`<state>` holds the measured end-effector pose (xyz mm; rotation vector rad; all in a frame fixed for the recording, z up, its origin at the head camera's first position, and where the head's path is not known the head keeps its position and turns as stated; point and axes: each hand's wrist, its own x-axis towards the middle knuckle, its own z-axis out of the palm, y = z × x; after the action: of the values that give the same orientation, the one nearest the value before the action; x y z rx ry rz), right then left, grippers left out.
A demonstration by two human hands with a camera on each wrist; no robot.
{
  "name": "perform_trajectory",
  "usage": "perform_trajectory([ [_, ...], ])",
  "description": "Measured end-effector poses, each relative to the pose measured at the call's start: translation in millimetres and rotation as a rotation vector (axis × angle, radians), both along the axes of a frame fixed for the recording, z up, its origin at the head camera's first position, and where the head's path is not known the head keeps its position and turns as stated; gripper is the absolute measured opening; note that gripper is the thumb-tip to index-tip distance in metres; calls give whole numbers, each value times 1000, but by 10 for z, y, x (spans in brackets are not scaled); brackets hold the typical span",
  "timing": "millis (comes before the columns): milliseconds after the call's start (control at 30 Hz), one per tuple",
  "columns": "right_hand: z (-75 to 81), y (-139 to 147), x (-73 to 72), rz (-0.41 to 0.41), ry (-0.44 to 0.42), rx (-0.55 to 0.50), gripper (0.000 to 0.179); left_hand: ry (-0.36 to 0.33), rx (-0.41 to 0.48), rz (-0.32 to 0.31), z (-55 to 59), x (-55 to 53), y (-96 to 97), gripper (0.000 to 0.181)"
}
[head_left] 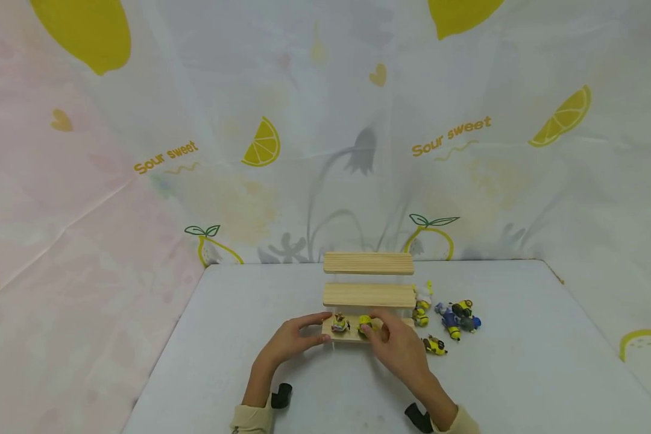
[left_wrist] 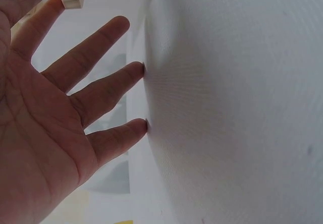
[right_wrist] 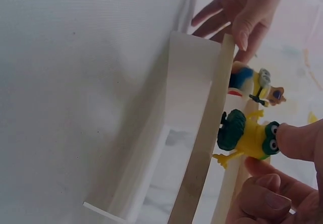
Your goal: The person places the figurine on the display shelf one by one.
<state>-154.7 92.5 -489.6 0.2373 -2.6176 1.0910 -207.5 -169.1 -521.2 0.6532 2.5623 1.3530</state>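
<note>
A stepped shelf with three wooden boards stands mid-table; its lowest board (head_left: 352, 339) is nearest me. My left hand (head_left: 295, 339) holds that board's left end between thumb and index finger. The other left fingers (left_wrist: 108, 90) are spread, two touching the white surface. My right hand (head_left: 400, 345) pinches a yellow toy figure (right_wrist: 250, 135) with a green skirt and green around its eyes, by the head. Its feet are at the board; whether they bear on it I cannot tell. Left of it, another yellow figure (head_left: 340, 323) with blue clothing (right_wrist: 243, 77) stands on the same board.
Right of the shelf, several yellow, blue and dark toy figures (head_left: 452, 330) lie in a loose group, one (head_left: 434, 345) nearer me. The middle board (head_left: 369, 294) and top board (head_left: 369, 263) rise behind. A lemon-printed cloth (head_left: 325, 150) hangs beyond the white table (head_left: 521, 361).
</note>
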Motion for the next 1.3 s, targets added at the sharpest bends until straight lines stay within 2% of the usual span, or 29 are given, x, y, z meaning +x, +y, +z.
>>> perform_trajectory([
  [100, 10, 0, 19, 3, -11, -5, 28, 1, -4, -1, 0, 1, -2, 53],
  [300, 24, -5, 34, 10, -84, 2, 30, 0, 12, -3, -4, 0, 1, 53],
  [600, 6, 4, 33, 19, -100, 2, 33, -7, 13, -1, -1, -2, 6, 53],
  [900, -21, 14, 45, 52, -16, 29, 36, -15, 4, 2, 18, 6, 2, 53],
  [1100, -66, 28, 42, 33, 85, 132, 39, -24, 4, -2, 38, 13, 5, 54],
  [1300, -69, 22, 43, 49, 77, 157, 43, -30, 5, 0, 41, 15, 7, 54],
])
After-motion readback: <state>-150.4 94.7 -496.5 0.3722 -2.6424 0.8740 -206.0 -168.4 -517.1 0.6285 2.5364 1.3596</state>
